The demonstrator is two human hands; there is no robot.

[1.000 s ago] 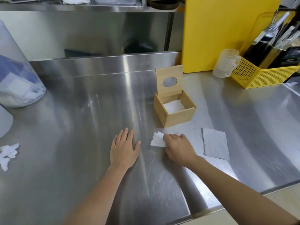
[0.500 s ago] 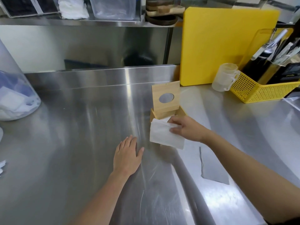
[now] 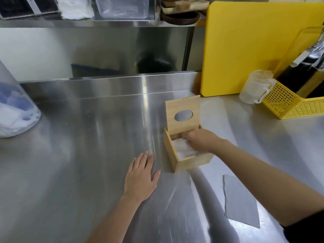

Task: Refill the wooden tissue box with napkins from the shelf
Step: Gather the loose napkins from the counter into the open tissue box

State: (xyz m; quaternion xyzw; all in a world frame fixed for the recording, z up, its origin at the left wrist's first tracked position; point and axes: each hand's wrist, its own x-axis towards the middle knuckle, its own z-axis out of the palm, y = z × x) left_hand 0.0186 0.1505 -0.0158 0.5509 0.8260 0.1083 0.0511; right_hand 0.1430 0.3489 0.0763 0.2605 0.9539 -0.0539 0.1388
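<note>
Stainless steel worktop (image 3: 78,155), seen from above. A small square wooden tissue box (image 3: 188,153) stands on it, its hinged lid with an oval hole (image 3: 183,115) tipped upright so the inside is reachable. The right hand (image 3: 201,140) reaches inside, fingers curled onto white folded napkins (image 3: 182,149), likely pressing them flat; whether it grips one, I cannot tell. The left hand (image 3: 140,178) lies flat and open on the steel just beside the box, probably for balance. One loose grey-looking napkin (image 3: 240,202) waits nearer the person.

Head-worn camera looks forward and down, close over steel counter (image 3: 87,155).
</note>
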